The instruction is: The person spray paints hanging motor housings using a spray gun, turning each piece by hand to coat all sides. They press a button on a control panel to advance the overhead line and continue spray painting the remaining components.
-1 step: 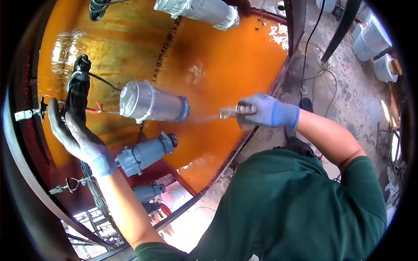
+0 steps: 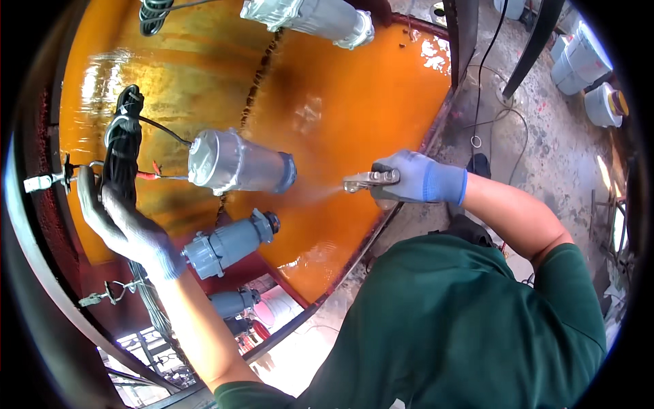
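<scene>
My right hand, in a blue-grey glove, grips a metal spray gun. Pale mist drifts left from its nozzle toward the lower end of a grey cylindrical motor-like housing. This housing hangs tilted, tied by a wire with a red clip and a black cable. A folded black cable bundle rises beside it. My left hand, gloved too, has its fingers stretched apart against the bundle, below a metal hook. Part of the bundle is hidden behind that hand.
Another grey housing hangs below, a third at the top. Orange-coated panels form the backdrop, with a dark frame edge. On the concrete floor at right are white buckets and a trailing hose.
The spray gun has tilted slightly, and its mist now angles down to the left. The hanging housings have shifted a little. My left hand stays almost in place.
</scene>
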Demonstrator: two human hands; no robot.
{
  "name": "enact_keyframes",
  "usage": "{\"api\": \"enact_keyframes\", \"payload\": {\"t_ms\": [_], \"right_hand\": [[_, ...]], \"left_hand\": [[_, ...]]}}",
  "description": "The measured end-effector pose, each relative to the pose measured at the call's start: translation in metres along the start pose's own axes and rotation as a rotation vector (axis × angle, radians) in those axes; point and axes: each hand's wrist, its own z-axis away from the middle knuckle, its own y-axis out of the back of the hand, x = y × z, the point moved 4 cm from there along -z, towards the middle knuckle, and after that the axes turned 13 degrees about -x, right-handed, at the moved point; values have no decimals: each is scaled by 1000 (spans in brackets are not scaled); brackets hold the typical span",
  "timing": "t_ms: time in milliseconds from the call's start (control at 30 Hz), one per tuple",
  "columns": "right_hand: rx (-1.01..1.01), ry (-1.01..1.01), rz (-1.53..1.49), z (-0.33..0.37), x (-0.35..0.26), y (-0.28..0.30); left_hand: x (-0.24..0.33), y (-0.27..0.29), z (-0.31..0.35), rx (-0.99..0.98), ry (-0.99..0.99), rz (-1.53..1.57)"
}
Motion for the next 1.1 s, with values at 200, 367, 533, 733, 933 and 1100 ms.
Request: {"api": "enact_keyframes", "payload": {"t_ms": [200, 367, 533, 733, 933, 1100], "right_hand": [[200, -34, -117, -6, 9, 17], [109, 75, -13, -6, 8, 21], [333, -51, 14, -2, 4, 64], [199, -6, -3, 5, -3, 70], [195, 60, 99, 17, 0, 76], [102, 57, 122, 39, -8, 60]], "left_hand": [[-14, 33, 40, 52, 74, -135], [-49, 62, 64, 103, 145, -175], [-118, 105, 81, 148, 248, -292], [-147, 116, 84, 202, 506, -96], [-46, 60, 49, 159, 332, 115], [-57, 82, 47, 82, 441, -128]]}}
